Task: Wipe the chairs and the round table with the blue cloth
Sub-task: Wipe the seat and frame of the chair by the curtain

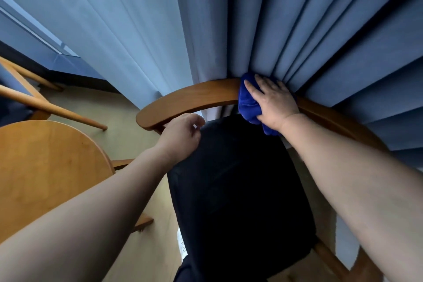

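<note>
Folds of soft, deep-coloured pile bunch up in the blue cloth [248,107], which is draped over the top of the curved back rail of the chair [194,101], about midway along the arc. Its long axis runs across the rail, from the far edge against the curtain down over the near edge toward the seat. The right hand [272,103] lies flat on it, its grip spread, fingers straight and pointing away to the upper left, pressing the cloth onto the wood.

The rail is smooth, warm brown wood, a broad band with a rounded left end; its right part sweeps down behind the right forearm. The left hand [183,135] hovers just beside that left end, its grip loosely curled and holding nothing. The seat [240,190] below is dark, matte upholstery.

Behind, the pleated blue-grey curtain [297,18] touches the rail's far edge, so no gap shows there. To the left, pale floor [128,126] lies open between the chair and the round counter [45,167], whose light wooden edge curves near the left forearm. Farther left are the slanting wooden legs of a second chair [52,107], below a window [34,30].
</note>
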